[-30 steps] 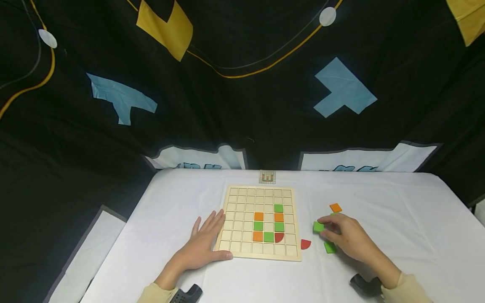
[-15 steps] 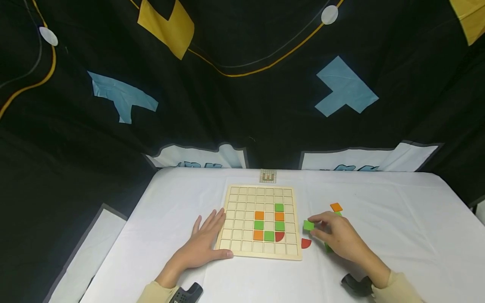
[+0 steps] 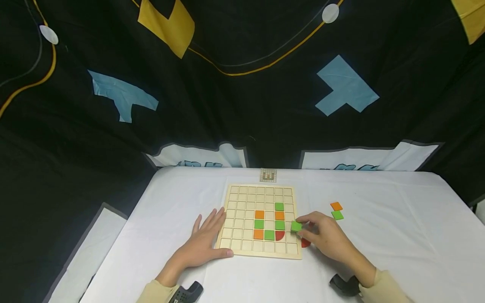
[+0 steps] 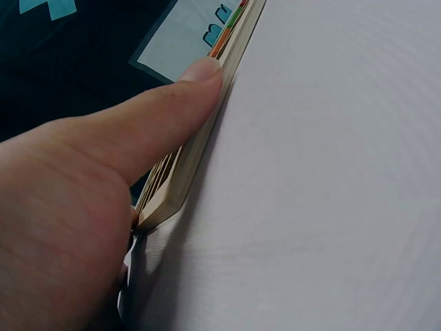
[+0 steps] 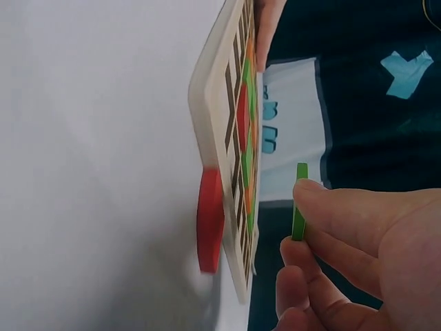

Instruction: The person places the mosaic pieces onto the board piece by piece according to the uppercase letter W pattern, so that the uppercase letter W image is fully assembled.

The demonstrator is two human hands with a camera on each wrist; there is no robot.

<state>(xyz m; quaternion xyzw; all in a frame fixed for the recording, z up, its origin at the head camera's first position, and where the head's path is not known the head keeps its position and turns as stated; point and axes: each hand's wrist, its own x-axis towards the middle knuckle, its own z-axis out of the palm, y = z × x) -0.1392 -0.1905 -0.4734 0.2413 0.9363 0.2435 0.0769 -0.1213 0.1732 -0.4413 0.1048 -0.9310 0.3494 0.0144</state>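
In the head view my right hand (image 3: pixel 327 235) pinches a green square tile (image 3: pixel 296 227) between thumb and fingers, over the right edge of a wooden grid board (image 3: pixel 238 219). The right wrist view shows that green tile (image 5: pixel 299 207) edge-on, raised above the board. Green and orange square tiles and a red quarter-round tile (image 3: pixel 279 235) sit in the board's cells. My left hand (image 3: pixel 201 248) lies with straight fingers along the board's left edge, its thumb at the near left corner. Another red quarter-round tile (image 5: pixel 210 221) lies beside the board, partly hidden by my right hand in the head view.
An orange tile (image 3: pixel 336 206) and a green tile (image 3: pixel 337 215) lie on the white tablecloth (image 3: pixel 398 223) to the right. A small card with a grid pattern (image 3: pixel 268 175) lies beyond the board. A dark curtain (image 3: pixel 242 118) hangs behind the table.
My right hand has carried the green tile leftward from the loose tiles to the board's right edge, passing over the loose red tile. The left hand has stayed in place.
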